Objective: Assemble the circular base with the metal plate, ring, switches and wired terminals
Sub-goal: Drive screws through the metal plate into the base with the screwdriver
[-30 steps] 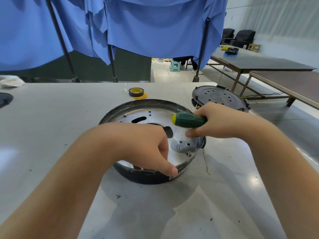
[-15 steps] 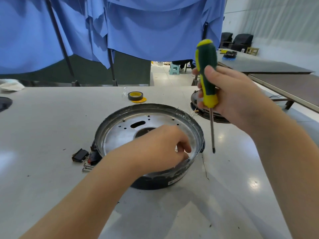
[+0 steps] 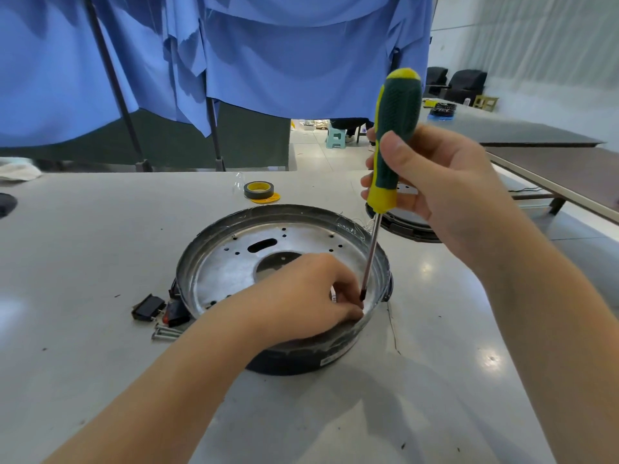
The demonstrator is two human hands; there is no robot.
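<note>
The circular base [image 3: 335, 358] is a dark bowl on the white table, with the shiny perforated metal plate [image 3: 227, 272] lying inside it. My left hand [image 3: 301, 293] reaches into the base at its near right side, fingertips pinched together; whatever they pinch is hidden. My right hand [image 3: 442, 192] grips a green and yellow screwdriver [image 3: 397, 128] upright, its tip down inside the base right at my left fingertips. Two black switches [image 3: 149, 306] and loose screws [image 3: 165, 331] lie on the table left of the base.
A roll of black tape [image 3: 258, 190] on a yellow disc sits behind the base. A black round lid [image 3: 408, 226] lies at the right, partly behind my right hand. Blue cloth hangs along the table's far edge. More tables [image 3: 536, 162] stand at the right.
My right hand turned the screwdriver from lying flat to upright, then brought its tip down into the base beside my left fingers. My left hand shifted toward the base's right side.
</note>
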